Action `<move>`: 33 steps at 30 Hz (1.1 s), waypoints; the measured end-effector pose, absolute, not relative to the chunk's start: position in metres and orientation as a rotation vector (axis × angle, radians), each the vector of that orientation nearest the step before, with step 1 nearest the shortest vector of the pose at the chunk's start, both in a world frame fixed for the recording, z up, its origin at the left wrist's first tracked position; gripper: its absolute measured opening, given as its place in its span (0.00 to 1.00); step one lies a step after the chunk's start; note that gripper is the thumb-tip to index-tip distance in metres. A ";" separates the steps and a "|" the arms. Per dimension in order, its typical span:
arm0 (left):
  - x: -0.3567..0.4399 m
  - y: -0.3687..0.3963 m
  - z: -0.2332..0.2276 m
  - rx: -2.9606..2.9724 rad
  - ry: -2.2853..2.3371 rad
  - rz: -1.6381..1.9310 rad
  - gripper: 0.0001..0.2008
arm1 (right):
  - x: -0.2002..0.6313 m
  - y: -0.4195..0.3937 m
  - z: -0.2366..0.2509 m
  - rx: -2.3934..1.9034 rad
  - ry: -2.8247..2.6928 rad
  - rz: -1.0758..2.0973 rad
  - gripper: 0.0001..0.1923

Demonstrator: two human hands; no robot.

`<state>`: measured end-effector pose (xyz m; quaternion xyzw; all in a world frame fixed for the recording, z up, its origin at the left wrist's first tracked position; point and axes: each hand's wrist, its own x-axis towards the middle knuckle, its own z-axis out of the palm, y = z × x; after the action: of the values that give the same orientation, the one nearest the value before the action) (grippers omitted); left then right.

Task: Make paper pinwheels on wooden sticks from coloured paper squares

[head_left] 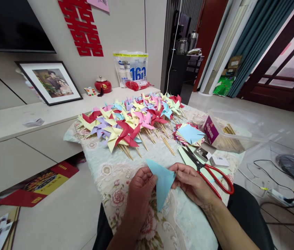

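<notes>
The only writing that could be read was "160" in blue on a white plastic pack [130, 69] standing far beyond the fingertips, against the wall; a red paper-cut character [83, 26] hung above and to its left. A purple box [210, 129] beyond the right fingers carried print too small to read.

Both hands held a folded light-blue paper triangle [162, 182]. The left hand [141, 192] pinched its left edge between thumb and curled fingers; the right hand [191, 182] pinched its right corner, fingers pressed together. The triangle's point hung down between the two wrists, over the floral cloth [110, 173].

Just beyond the right fingers lay red-handled scissors [209, 172], blades open, touching green paper sheets. Farther out sat a stack of cut paper squares [190, 134], and past that a spread of finished pinwheels [133, 119] on sticks. Bare cloth lay between the fingertips and the pinwheel sticks. The cloth's left edge dropped away well to the left of the left hand.
</notes>
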<state>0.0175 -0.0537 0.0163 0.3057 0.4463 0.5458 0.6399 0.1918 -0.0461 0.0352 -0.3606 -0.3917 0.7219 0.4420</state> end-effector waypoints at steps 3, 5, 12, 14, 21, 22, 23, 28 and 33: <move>0.018 -0.054 0.018 0.681 1.008 1.250 0.12 | 0.191 -0.046 0.036 -0.878 -0.971 1.815 0.17; 0.018 -0.054 0.019 0.673 0.999 1.248 0.12 | 0.190 -0.046 0.036 -0.862 -0.960 1.829 0.16; 0.017 -0.056 0.020 0.683 0.969 1.229 0.11 | 0.190 -0.046 0.033 -0.894 -0.939 1.818 0.14; 0.017 -0.057 0.020 0.713 0.966 1.223 0.10 | 0.190 -0.046 0.032 -0.899 -0.955 1.797 0.13; 0.018 -0.058 0.017 0.802 1.050 1.199 0.11 | 0.190 -0.047 0.027 -0.853 -1.041 1.731 0.14; 0.019 -0.058 0.016 0.810 1.063 1.193 0.11 | 0.191 -0.047 0.027 -0.839 -1.052 1.726 0.15; 0.019 -0.057 0.016 0.817 1.073 1.186 0.11 | 0.191 -0.046 0.026 -0.828 -1.062 1.720 0.16; 0.020 -0.057 0.015 0.830 1.085 1.198 0.11 | 0.191 -0.045 0.025 -0.803 -1.086 1.706 0.18; 0.021 -0.056 0.015 0.841 1.071 1.241 0.11 | 0.188 -0.045 0.024 -0.866 -1.095 1.712 0.17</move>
<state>0.0206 -0.0561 0.0150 0.3636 0.4630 0.5363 0.6049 0.1878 -0.0447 0.0242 -0.3502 -0.4426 0.6923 0.4496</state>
